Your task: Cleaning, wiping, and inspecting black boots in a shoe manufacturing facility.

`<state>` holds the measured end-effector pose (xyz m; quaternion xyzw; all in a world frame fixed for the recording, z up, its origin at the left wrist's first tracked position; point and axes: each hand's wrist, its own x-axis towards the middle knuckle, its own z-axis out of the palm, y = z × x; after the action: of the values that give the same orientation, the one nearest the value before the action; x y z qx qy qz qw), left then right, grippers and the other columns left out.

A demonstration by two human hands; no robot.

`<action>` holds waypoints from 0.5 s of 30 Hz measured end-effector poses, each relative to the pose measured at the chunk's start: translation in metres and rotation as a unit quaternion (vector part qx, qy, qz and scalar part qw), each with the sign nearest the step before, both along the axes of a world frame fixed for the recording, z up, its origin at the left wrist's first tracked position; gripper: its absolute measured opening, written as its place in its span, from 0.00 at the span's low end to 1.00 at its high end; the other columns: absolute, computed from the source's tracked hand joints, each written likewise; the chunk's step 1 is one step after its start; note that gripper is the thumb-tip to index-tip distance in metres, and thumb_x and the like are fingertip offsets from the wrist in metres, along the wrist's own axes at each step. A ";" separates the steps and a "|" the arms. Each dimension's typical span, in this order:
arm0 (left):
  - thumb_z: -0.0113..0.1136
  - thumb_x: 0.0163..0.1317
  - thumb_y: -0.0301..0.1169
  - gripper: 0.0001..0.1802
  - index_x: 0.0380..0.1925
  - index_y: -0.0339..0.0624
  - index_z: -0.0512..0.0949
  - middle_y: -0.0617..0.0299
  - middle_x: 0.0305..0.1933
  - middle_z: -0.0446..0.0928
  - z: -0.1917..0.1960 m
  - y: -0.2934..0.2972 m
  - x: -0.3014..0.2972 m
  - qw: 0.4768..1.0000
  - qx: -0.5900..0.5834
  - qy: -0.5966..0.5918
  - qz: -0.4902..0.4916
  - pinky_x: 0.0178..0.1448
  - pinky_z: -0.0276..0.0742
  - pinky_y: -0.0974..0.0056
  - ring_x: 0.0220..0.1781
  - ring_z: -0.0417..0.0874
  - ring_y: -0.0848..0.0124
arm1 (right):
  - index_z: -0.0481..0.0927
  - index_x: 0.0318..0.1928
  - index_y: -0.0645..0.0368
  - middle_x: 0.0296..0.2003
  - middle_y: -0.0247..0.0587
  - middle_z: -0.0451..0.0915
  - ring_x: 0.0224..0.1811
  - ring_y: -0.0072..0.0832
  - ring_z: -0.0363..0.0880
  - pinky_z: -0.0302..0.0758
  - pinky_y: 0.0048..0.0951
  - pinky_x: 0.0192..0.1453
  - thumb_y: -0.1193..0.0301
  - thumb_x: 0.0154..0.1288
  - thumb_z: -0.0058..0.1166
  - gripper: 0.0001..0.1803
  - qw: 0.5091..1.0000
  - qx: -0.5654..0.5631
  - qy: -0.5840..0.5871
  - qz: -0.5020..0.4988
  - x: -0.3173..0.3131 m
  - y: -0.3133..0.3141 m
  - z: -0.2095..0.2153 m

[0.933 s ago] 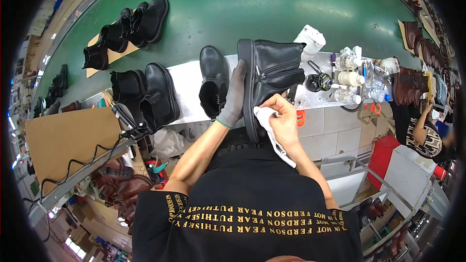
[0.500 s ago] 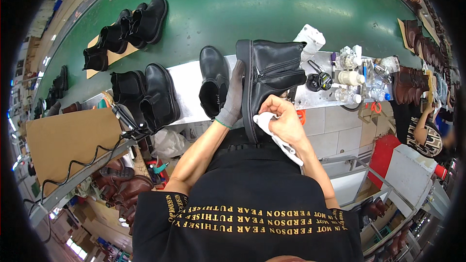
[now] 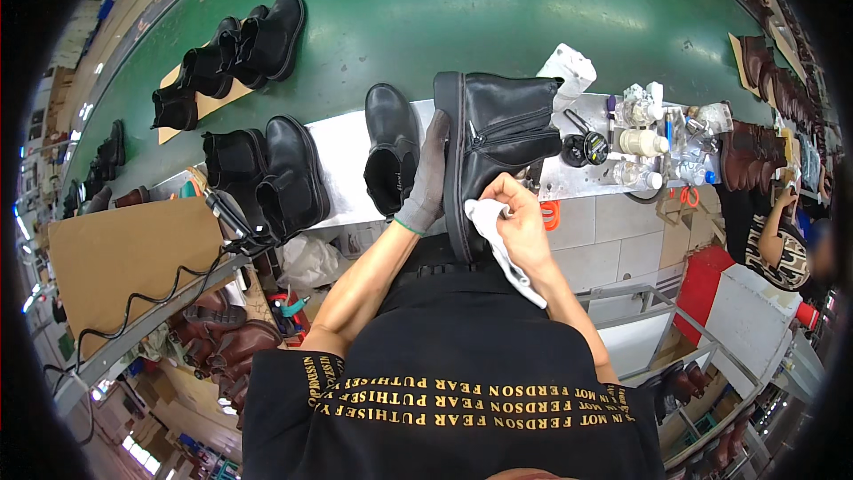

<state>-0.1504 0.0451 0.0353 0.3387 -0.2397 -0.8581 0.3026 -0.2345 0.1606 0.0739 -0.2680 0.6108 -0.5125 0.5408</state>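
A black ankle boot [image 3: 506, 120] with a side zip is held up on its side in front of me, its sole facing left. My left hand [image 3: 428, 182], in a grey glove with a green cuff, grips the boot along the sole. In my bare right hand [image 3: 522, 224] is a white cloth [image 3: 498, 244], pinched between the fingers and pressed near the boot's lower front part. The cloth's loose end hangs down past my wrist. Just left of my gloved hand, another black boot [image 3: 391, 147] stands on the pale work surface [image 3: 346, 156].
Several black boots [image 3: 275, 36] sit across the green belt [image 3: 382, 18]. Right of the held boot lie a black round gauge-like item [image 3: 585, 148], plastic bottles [image 3: 641, 142] and orange-handled scissors [image 3: 689, 196]. A cardboard sheet [image 3: 133, 253] stands at left. A co-worker [image 3: 777, 244] is at far right.
My right hand and the cloth have shifted slightly along the boot's lower part. The boot and my left hand stay almost in place.
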 end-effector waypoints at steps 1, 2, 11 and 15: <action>0.31 0.70 0.42 0.22 0.52 0.36 0.65 0.58 0.46 0.73 -0.001 0.000 0.001 1.000 0.006 0.019 -0.008 0.50 0.74 0.69 0.44 0.77 0.74 | 0.69 0.29 0.61 0.26 0.28 0.72 0.29 0.12 0.68 0.61 0.13 0.30 0.90 0.47 0.39 0.12 1.000 -0.015 -0.013 0.014 -0.001 0.000 0.003; 0.31 0.70 0.42 0.22 0.52 0.36 0.65 0.58 0.46 0.73 -0.002 0.000 0.001 1.000 0.006 0.018 -0.008 0.50 0.74 0.69 0.44 0.77 0.74 | 0.69 0.29 0.61 0.26 0.28 0.72 0.29 0.12 0.68 0.61 0.13 0.30 0.90 0.47 0.39 0.12 1.000 -0.015 -0.013 0.014 -0.002 -0.001 0.005; 0.28 0.71 0.37 0.21 0.54 0.34 0.63 0.58 0.48 0.72 0.002 0.001 0.000 0.997 -0.056 -0.054 -0.015 0.53 0.72 0.69 0.46 0.76 0.74 | 0.69 0.28 0.62 0.25 0.29 0.71 0.29 0.11 0.68 0.63 0.13 0.31 0.90 0.43 0.38 0.13 0.996 -0.028 0.051 -0.071 0.013 0.000 0.003; 0.32 0.70 0.42 0.23 0.53 0.36 0.65 0.57 0.47 0.73 -0.040 0.002 0.005 0.999 -0.044 -0.025 0.011 0.54 0.72 0.67 0.46 0.77 0.72 | 0.69 0.29 0.62 0.25 0.29 0.71 0.29 0.12 0.68 0.63 0.13 0.32 0.90 0.43 0.37 0.13 1.000 -0.010 -0.018 -0.011 -0.003 -0.001 0.003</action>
<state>-0.1456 0.0467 -0.0043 0.3488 -0.2809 -0.8345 0.3210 -0.2370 0.1594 0.0770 -0.2572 0.5985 -0.5298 0.5430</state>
